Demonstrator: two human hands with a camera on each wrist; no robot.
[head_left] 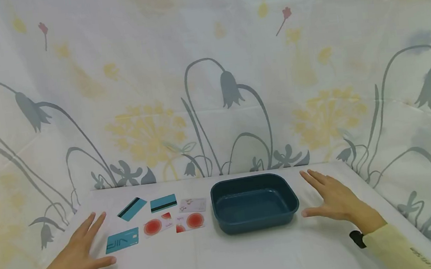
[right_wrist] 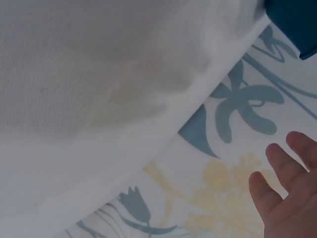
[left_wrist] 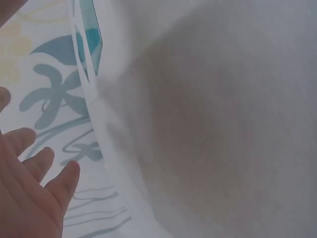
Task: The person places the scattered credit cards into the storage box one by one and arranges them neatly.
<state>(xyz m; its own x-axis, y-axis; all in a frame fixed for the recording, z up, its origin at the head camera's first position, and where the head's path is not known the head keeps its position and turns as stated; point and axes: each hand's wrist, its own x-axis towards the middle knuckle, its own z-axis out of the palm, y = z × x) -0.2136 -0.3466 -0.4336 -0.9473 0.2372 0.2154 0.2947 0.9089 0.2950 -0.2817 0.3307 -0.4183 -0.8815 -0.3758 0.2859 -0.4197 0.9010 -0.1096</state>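
Head view: both hands, left point(head_left: 77, 252) and right point(head_left: 333, 201), rest flat on the table point(head_left: 230, 258), fingers spread, holding nothing; cards point(head_left: 157, 218) lie untouched at nine o'clock of the tray point(head_left: 254, 202), so a first pick-up seemingly awaits.

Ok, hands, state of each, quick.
Left hand: open, flat on the table, holding nothing.
Right hand: open, flat beside the teal tray, holding nothing.

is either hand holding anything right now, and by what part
Nothing is held. The left hand lies flat and open beside the cards; the right hand lies flat beside the tray.
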